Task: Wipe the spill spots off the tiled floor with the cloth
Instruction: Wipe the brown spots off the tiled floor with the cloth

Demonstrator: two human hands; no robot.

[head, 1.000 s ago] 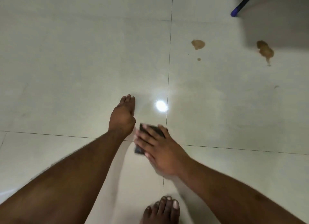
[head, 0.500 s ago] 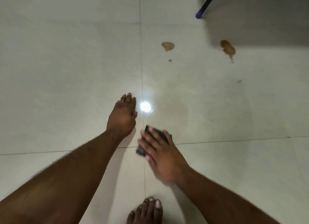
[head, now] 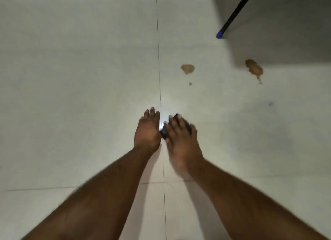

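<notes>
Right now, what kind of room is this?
Probably a room at home, though which one I can't tell: a glossy tiled floor, brown spill spots, and a blue-tipped pole.

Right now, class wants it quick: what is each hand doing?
Left hand: open, fingers straight, flat on the tiled floor, holding nothing.
Right hand: open, straight fingers pressing the dark cloth onto the floor.

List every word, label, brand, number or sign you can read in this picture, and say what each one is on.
None: no readable text anywhere.
The tiled floor is plain.
The dark cloth under the right hand shows no label.
The black pole with a blue tip shows no marking.
</notes>
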